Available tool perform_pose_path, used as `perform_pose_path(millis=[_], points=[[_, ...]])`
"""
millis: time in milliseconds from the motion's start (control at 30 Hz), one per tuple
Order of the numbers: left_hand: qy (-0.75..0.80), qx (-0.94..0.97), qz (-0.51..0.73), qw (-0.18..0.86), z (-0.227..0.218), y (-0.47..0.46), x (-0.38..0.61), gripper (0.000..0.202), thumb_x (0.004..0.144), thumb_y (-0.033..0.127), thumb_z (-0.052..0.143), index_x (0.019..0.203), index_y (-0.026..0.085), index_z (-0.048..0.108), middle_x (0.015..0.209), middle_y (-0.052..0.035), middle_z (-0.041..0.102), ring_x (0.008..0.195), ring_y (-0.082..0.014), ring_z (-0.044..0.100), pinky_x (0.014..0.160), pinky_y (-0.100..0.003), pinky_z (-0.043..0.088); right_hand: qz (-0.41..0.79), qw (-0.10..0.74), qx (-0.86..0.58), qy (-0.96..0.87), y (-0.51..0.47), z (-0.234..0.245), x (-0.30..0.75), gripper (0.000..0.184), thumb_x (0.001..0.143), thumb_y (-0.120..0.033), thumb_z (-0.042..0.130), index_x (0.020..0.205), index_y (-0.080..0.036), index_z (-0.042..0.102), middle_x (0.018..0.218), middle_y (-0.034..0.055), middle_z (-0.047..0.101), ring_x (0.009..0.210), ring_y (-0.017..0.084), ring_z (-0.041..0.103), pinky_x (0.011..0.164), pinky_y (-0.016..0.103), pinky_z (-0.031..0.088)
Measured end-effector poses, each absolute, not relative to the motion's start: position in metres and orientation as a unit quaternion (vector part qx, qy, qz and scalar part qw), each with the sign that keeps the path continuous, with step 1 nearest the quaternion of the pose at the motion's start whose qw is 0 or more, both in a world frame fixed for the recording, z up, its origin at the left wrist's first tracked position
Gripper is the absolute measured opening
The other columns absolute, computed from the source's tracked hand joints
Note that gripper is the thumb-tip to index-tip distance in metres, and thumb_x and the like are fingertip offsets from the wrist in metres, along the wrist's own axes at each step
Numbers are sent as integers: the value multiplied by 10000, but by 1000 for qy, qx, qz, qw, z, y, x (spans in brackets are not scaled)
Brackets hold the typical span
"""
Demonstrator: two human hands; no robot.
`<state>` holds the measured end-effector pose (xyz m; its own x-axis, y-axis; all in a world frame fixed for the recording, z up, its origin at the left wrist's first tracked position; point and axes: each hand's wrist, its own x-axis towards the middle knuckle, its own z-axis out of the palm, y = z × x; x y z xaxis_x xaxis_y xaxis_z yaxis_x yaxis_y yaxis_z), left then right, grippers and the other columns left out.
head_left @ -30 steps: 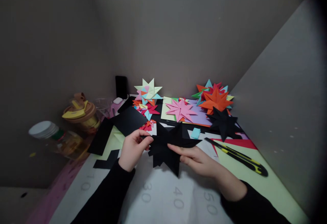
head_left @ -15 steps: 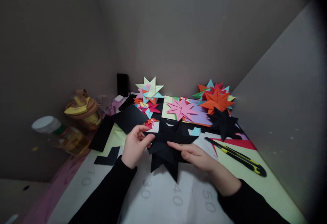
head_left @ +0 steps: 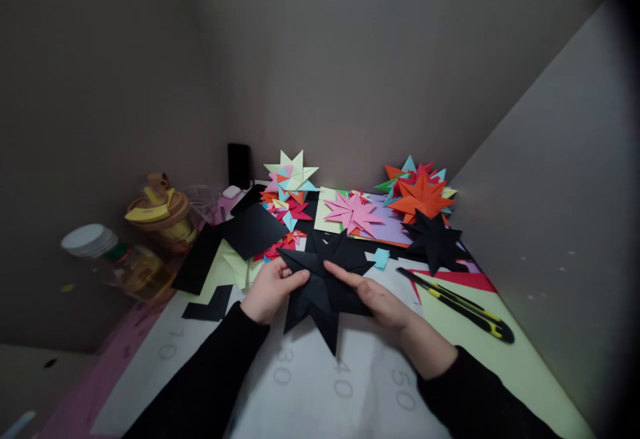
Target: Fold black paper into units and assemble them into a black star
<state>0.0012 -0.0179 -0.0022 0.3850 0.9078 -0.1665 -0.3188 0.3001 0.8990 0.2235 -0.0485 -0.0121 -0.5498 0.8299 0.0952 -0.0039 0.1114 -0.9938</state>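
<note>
A folded black paper star (head_left: pixel 323 302) with several points is held between my hands above the white sheet. My left hand (head_left: pixel 270 289) grips its left side, thumb on top and fingers curled beneath the edge. My right hand (head_left: pixel 383 299) has its index finger stretched across the star near the centre, while the other fingers curl at the right edge. The right thumb is hidden. Just beyond the star lie a pink paper star (head_left: pixel 353 213) and a small light-blue paper piece (head_left: pixel 381 259).
A black and yellow box cutter (head_left: pixel 457 304) lies at the right on pale green paper. Orange (head_left: pixel 421 197) and black (head_left: pixel 434 242) stars are heaped at the back right. Black paper (head_left: pixel 254 232), a lidded jar (head_left: pixel 120 262) and a wooden-lidded cup (head_left: pixel 163 215) stand or lie at left.
The black star has turned slightly and shifted left between my hands. My left thumb now lies flatter on it, and my right index finger still rests near its centre.
</note>
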Motion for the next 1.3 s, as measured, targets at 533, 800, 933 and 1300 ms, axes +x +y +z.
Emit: perform_pose_path(millis=[533,800,933,1300], points=[[365,412,466,693,-3,-17,4,389,693,307,750,1019,142,619,898,-56,708,819,-185,659,765,-294,505,579,340,-335,-661,-48,-24,221,505,945,-543,282,1303,-272,515,1368,21,510,1279,231,443,1115,449,258],[446,381,457,669,-7,-12,0,457,762,518,634,1043,157,633,977,-88,686,911,-209,632,791,-298,475,618,470,-383,-500,-45,-34,217,493,911,-562,382,1220,-247,603,1338,32,538,1288,252,431,1136,459,218],[418,333,415,736,-4,-14,0,451,801,496,598,1104,161,601,967,-101,685,889,-221,640,766,-334,498,661,482,-373,-438,-46,-34,212,513,876,-587,438,1196,-231,623,1321,48,552,1283,269,436,1119,473,257],[456,252,494,696,0,-5,-7,226,899,291,516,1037,131,596,1030,-116,653,801,-141,650,640,-217,502,512,661,-484,-258,-8,-2,254,454,941,-513,300,1096,-281,659,1328,5,552,1226,208,504,971,427,457]])
